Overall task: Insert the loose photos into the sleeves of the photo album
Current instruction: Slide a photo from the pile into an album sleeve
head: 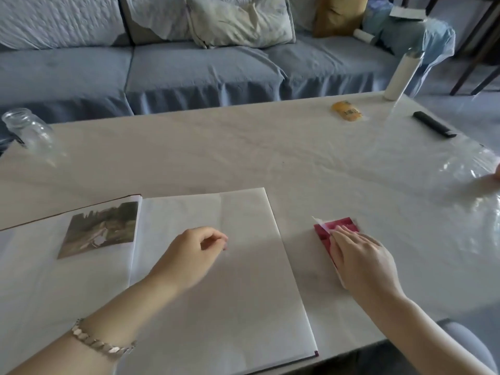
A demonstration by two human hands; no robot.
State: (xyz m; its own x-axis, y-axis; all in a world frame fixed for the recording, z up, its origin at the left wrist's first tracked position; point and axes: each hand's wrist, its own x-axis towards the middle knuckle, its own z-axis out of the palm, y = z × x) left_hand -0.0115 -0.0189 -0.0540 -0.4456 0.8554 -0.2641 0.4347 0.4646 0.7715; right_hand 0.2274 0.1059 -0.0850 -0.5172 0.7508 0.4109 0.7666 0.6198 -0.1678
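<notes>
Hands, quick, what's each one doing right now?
Left hand: fingers curled over the album page; whether it pinches anything cannot be told.
Right hand: open, fingers flat on the loose photos.
</notes>
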